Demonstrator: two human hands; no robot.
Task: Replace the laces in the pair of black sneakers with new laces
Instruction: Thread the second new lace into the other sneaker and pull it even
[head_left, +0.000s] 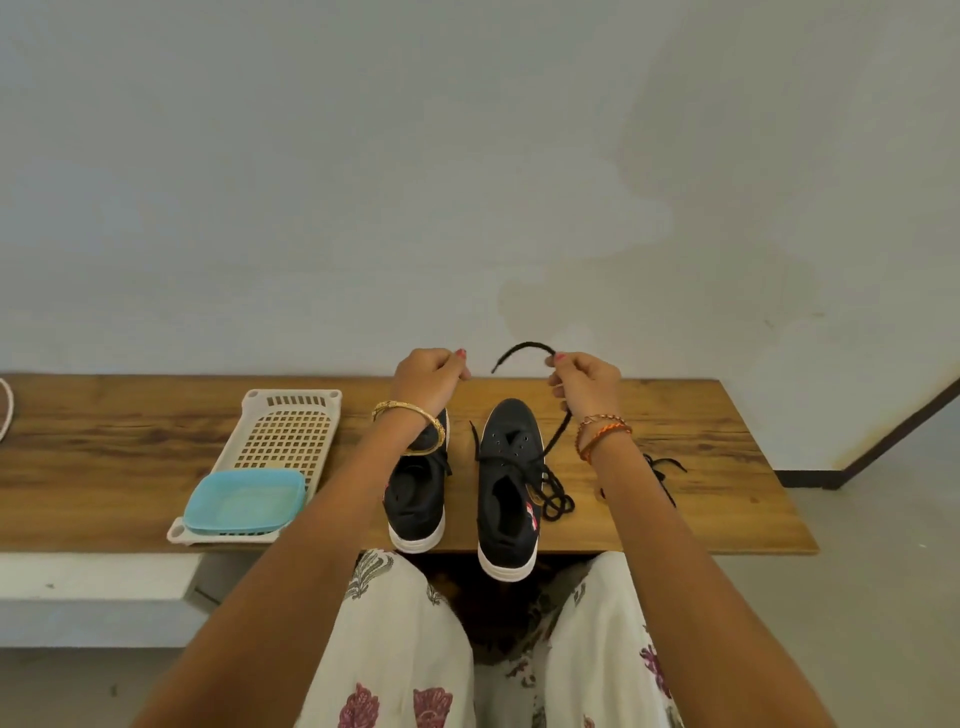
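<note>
Hands raised at the centre of the frame, above the far edge of the wooden worktop. The right hand is curled, pinching a black lace between thumb and fingers; one end arcs up and to the left of the hand, and the rest drops down past the wrist to a loose heap beside the right sneaker. The left hand is also curled with thumb against fingertips; whether it grips anything cannot be told.

Both black, white-soled sneakers stand side by side at the lower centre, heels at the near edge of the worktop, toes pointing away. The left sneaker is partly hidden by the left forearm. The right one has lace still threaded through its middle eyelets. A red-and-white mark shows on its side, too small to read; no brand or writing can be made out anywhere.

Another black lace lies on the worktop right of the right forearm. Left of centre a cream perforated tray carries a light blue lid.
</note>
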